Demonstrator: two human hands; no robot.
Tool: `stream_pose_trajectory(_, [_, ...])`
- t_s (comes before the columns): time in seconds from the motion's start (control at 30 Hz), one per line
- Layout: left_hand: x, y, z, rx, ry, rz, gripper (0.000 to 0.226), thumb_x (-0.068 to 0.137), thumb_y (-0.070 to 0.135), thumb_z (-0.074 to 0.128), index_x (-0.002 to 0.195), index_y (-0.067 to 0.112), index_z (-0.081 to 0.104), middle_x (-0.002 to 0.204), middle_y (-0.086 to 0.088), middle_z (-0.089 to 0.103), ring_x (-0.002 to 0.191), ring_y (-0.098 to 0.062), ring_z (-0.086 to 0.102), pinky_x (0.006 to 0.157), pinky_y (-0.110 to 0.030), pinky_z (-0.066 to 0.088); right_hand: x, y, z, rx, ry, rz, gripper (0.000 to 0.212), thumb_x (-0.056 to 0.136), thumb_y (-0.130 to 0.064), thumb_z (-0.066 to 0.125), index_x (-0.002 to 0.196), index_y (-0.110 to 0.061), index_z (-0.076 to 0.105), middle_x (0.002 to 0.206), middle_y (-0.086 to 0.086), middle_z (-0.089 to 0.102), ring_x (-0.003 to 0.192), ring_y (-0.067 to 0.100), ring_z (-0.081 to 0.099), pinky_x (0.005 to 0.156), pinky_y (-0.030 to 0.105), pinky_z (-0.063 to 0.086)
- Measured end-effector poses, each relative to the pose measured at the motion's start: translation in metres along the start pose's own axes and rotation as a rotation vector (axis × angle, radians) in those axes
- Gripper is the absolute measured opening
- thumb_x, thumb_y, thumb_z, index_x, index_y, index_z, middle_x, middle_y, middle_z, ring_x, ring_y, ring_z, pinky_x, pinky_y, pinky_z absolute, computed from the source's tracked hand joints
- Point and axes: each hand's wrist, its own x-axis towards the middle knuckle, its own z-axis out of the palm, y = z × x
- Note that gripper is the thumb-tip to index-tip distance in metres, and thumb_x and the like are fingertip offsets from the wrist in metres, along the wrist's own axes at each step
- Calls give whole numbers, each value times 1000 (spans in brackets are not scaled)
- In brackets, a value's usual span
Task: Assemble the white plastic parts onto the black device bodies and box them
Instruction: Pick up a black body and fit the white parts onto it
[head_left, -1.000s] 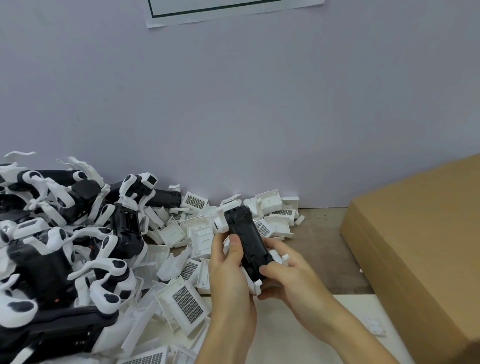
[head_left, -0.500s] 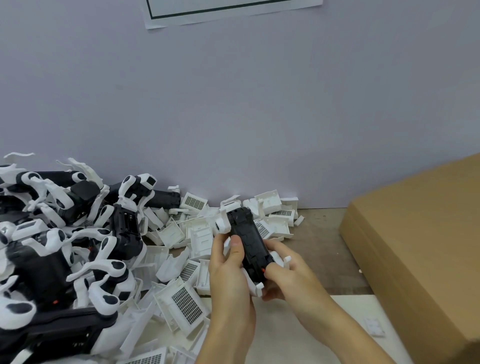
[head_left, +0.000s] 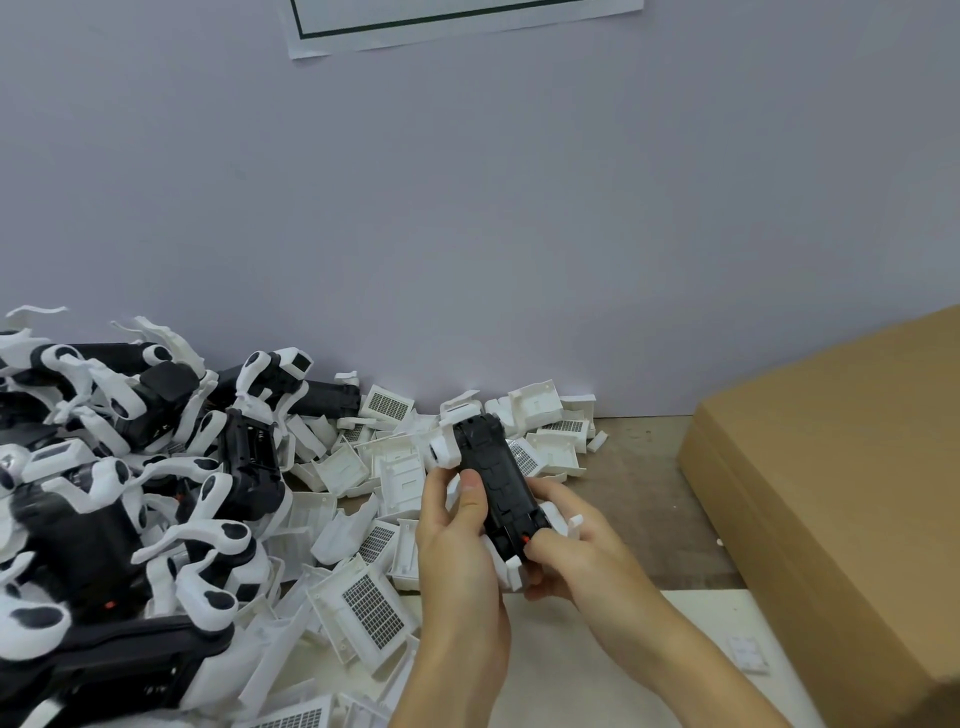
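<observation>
The black device body (head_left: 497, 480) is clasped by both the left hand (head_left: 457, 540) and right hand (head_left: 576, 551); white clips are best pressed squarely until seated

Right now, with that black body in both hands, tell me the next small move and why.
Probably reach the left hand for a white grille cover from the heap beside it. The black body is held by both hands, its flat black face still uncovered, right hand gripping the near end by the orange switch, and the cardboard box is still shut.
</observation>
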Motion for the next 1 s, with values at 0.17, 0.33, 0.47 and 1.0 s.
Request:
stream_pose_trajectory(0.17, [-1,1,0,-2,-16,-14,19,105,27,49,114,27,66,111,-25,69,91,-43,64,76,-60,50,2,1,1,-4,28,-11,47,69,-27,52,112,-45,62,60,-18,62,56,1,57,67,29,48])
stream_pose_trajectory(0.33, [-1,2,0,10,-19,-9,20,104,26,49,116,24,65,117,-25,67,100,-46,64,82,-58,47,2,2,1,49,19,-2,41,73,-28,55,109,-45,66,68,-13,67,59,5,60,68,31,47])
stream_pose_trajectory(0.47, [-2,1,0,29,-20,-1,19,104,25,49,114,24,65,117,-25,67,91,-40,63,76,-49,44,3,2,1,24,31,0,34,87,-20,59,114,-38,65,71,-13,68,59,5,61,69,32,48])
stream_pose_trajectory(1.0, [-4,5,2,0,-2,-5,20,103,21,50,116,22,66,114,-21,71,93,-39,67,86,-58,51,3,4,-2,17,-9,3,53,68,-20,51,117,-35,64,71,-9,66,62,10,59,72,34,50])
